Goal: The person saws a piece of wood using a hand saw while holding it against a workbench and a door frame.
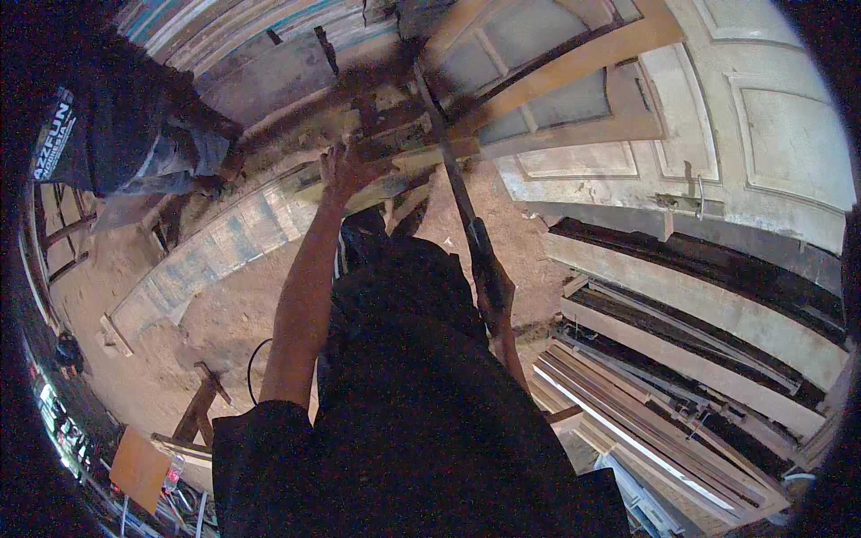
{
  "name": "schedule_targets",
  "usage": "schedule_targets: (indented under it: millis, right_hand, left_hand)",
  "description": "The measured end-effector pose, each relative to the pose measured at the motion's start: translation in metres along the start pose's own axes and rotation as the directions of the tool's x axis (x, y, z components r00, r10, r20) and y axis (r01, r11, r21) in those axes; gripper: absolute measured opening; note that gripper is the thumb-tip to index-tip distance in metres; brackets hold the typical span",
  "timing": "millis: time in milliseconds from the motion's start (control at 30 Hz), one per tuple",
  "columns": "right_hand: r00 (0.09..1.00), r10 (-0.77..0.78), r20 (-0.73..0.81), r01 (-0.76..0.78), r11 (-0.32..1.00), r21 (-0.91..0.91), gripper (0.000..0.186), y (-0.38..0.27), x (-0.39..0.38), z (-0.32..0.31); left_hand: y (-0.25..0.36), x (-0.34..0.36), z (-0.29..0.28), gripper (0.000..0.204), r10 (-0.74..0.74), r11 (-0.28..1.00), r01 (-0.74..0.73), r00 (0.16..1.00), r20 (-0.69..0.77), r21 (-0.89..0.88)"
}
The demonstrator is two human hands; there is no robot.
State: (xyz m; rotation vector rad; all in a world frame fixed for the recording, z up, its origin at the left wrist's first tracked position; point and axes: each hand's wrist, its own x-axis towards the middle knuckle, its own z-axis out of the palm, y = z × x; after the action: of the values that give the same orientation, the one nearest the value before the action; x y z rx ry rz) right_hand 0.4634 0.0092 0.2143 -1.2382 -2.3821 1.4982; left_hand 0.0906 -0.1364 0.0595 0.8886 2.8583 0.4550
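Note:
My right hand (496, 296) is closed around the handle of a long, dark, narrow tool that looks like a handsaw (448, 161) seen nearly edge-on. Its blade runs forward and slightly left, across a light wooden board (421, 160). My left hand (345, 172), fingers spread, presses on the wood left of the blade. Beneath the hand and reaching toward the lower left lies a long, worn plank (215, 247) with grey patches. Shadow hides where the blade meets the wood.
Another person in dark clothes (134, 134) is at the left. Panelled doors (789, 125) and wooden frames with panes (574, 108) lean at the right. Stacked boards (664, 421) lie on the lower right. A small wooden trestle (202, 403) stands on the dirt floor at the lower left.

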Motion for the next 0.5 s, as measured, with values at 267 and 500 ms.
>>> schedule_targets:
  millis: [267, 500]
  right_hand:
    - [0.99, -0.14, 0.003, 0.139, 0.99, 0.006, 0.054, 0.019, 0.008, 0.0]
    - [0.985, -0.167, -0.052, 0.168, 0.986, 0.022, 0.052, 0.037, 0.008, -0.001]
  left_hand:
    - [-0.021, 0.012, 0.002, 0.121, -0.054, 0.993, 0.075, 0.977, 0.205, -0.095]
    - [0.009, 0.008, -0.032, 0.125, -0.024, 0.957, 0.09, 0.972, 0.234, -0.274]
